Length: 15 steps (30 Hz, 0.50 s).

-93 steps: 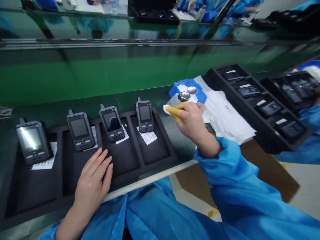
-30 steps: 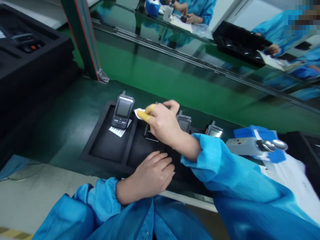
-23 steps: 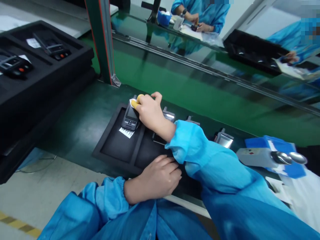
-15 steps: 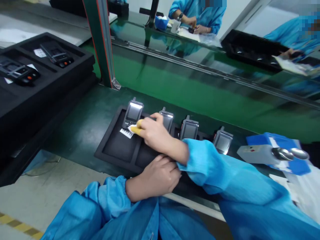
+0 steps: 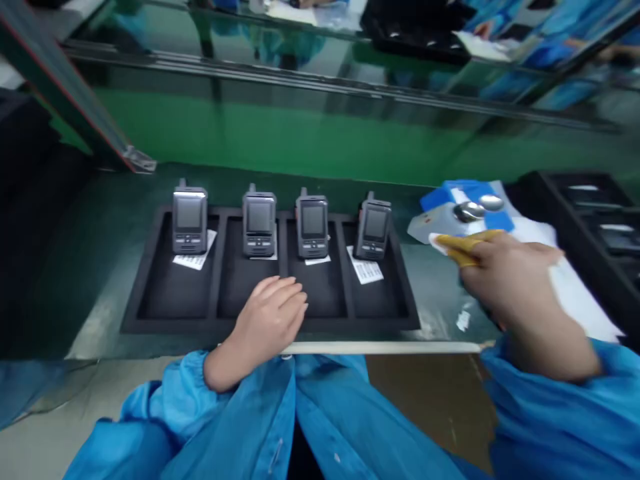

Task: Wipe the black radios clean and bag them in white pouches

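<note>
In the black foam tray several grey handheld radios with screens and short antennas lie in a row of compartments. The leftmost is one radio; the rightmost is another radio. Printed white labels stick out from under them. My left hand rests over the tray's front rim, fingers together and stretched out, holding nothing visible. To the right of the tray, my right hand is raised in front of a white bottle, blurred by motion. Its yellow-covered fingertips pinch a small white wipe.
A white bottle with a metal top lies near a blue box. White sheets and another black tray are at the right. A metal post stands at the left. Co-workers' blue sleeves show across the bench.
My right hand has left the leftmost radio and swung right toward the bottle, still pinching the wipe. My left hand stays at the tray's front. The view has turned right.
</note>
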{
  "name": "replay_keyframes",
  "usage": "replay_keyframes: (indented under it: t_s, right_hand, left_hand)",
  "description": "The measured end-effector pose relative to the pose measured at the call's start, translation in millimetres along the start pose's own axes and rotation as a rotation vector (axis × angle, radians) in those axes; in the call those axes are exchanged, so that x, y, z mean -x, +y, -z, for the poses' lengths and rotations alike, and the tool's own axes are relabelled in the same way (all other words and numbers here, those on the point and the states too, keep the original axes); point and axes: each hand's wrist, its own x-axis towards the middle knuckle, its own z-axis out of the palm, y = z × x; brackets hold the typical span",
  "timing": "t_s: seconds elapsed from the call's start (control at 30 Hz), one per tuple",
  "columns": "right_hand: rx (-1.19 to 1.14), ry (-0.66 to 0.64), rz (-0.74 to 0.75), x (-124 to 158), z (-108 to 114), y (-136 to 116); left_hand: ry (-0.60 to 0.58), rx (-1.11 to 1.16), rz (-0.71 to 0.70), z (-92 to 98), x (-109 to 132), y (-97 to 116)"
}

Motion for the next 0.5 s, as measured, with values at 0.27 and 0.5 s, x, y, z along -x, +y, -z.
replay_keyframes:
  t_s: [0.27,0.5]
  right_hand:
    - [-0.229,-0.194,-0.073,28.8,-18.4,-7.1]
    - [-0.233,-0.129,-0.486,8.0,-4.1,74.9]
  left_hand:
    - [-0.047,-0.052,0.003,-0.7,-2.4,0.0]
    - [-0.028,-0.044,-0.075,-1.4,-2.6,-5.5]
